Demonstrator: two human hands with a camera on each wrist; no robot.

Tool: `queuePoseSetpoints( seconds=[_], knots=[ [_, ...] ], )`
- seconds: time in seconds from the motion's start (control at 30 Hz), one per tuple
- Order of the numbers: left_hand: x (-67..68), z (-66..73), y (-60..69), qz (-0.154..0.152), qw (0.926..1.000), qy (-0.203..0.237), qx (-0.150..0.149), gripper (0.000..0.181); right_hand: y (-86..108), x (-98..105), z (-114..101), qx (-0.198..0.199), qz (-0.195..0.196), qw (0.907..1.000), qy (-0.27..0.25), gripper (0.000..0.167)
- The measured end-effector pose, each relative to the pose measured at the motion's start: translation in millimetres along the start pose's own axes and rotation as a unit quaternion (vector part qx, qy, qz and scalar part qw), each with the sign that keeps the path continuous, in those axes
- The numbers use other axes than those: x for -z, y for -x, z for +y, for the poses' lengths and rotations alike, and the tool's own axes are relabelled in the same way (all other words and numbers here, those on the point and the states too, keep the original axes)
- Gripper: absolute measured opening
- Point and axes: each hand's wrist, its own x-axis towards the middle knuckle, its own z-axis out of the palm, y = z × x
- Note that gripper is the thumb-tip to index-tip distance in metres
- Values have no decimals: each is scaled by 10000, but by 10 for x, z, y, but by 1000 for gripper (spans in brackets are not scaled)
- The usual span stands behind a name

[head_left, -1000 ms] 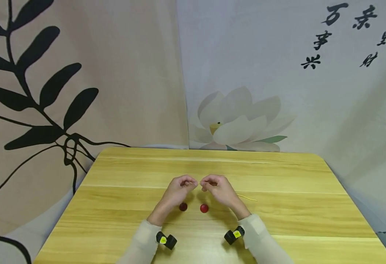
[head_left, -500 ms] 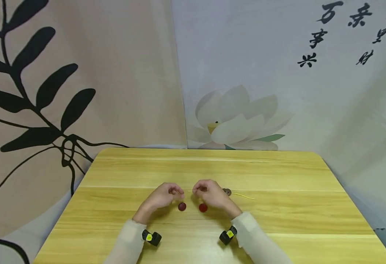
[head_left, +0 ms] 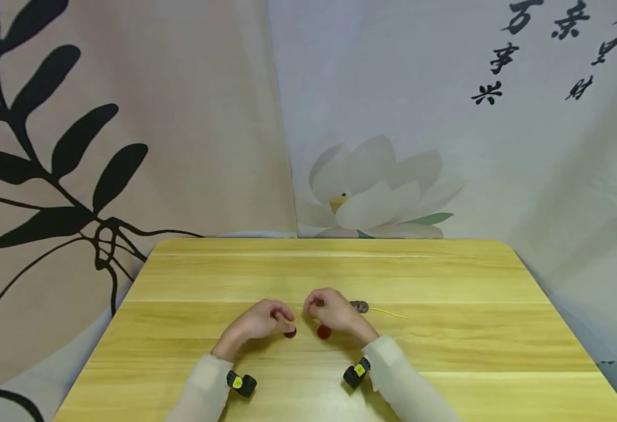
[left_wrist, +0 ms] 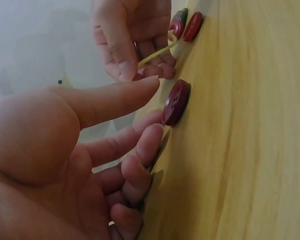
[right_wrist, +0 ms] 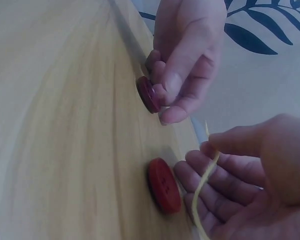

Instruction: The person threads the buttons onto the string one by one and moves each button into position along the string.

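My left hand (head_left: pixel 263 319) reaches down to a dark maroon button (left_wrist: pixel 176 102) on the table. Its fingertips are at the button's edge, and the thumb is held apart above them in the left wrist view. My right hand (head_left: pixel 332 309) pinches a yellow string (right_wrist: pixel 202 182) between thumb and forefinger, with a short end sticking out past the fingertips. A bright red button (right_wrist: pixel 164 186) lies on the wood below the right hand. Brownish buttons (head_left: pixel 360 306) sit along the string behind the right wrist; how many is partly hidden.
The wooden table (head_left: pixel 208 269) has its back edge against a printed curtain (head_left: pixel 224 117). The string's tail (head_left: pixel 389 312) lies to the right of the right hand. Black wrist cameras (head_left: pixel 242 384) are strapped on both sleeves.
My left hand has let go of the string end, moved left and come down to the maroon button. The right hand has shifted slightly left, still pinching the string; brown buttons now show behind it.
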Motion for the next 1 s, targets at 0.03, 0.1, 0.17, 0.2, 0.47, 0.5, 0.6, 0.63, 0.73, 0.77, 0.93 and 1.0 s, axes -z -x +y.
queuePoseSetpoints(
  seconds=[0.03,0.1,0.17,0.2,0.47,0.5,0.6,0.63,0.73,0.77,0.93,1.0],
  knots=[
    [1,-6,5,-21,10000,-31,-23,21,-7,-1,-1,2,-24,10000,11,11],
    [4,-23,14,-67,9999,-64,-72,21,-19,-3,0,-15,-65,10000,17,12],
    [3,-39,17,-90,9999,-86,-105,21,-29,-2,6,-58,-108,9999,-32,13],
    [3,-45,18,-96,9998,-82,-128,21,-33,0,7,-63,-134,9999,-84,13],
    [4,-66,9,38,9998,-77,-165,13,-78,-9,14,-257,-153,9989,-352,14],
    [4,-64,11,51,9998,-79,-158,13,-81,-11,15,-274,-150,9988,-378,14],
    [1,-51,12,78,9998,-63,-147,13,-86,-10,15,-332,-154,9984,-429,14],
    [-1,-47,10,93,9998,-67,-156,13,-86,-7,14,-335,-143,9985,-419,14],
    [-7,-35,-1,153,9997,-104,-160,13,-84,2,15,-369,-112,9984,-413,14],
    [-10,-31,-4,175,9997,-124,-150,12,-83,5,16,-360,-100,9984,-413,14],
    [-26,-20,-8,257,9993,-265,-100,11,-83,5,41,-338,-72,9984,-443,13],
    [-31,-15,-5,245,9993,-271,-66,12,-82,2,48,-344,-74,9982,-479,14]
  ],
)
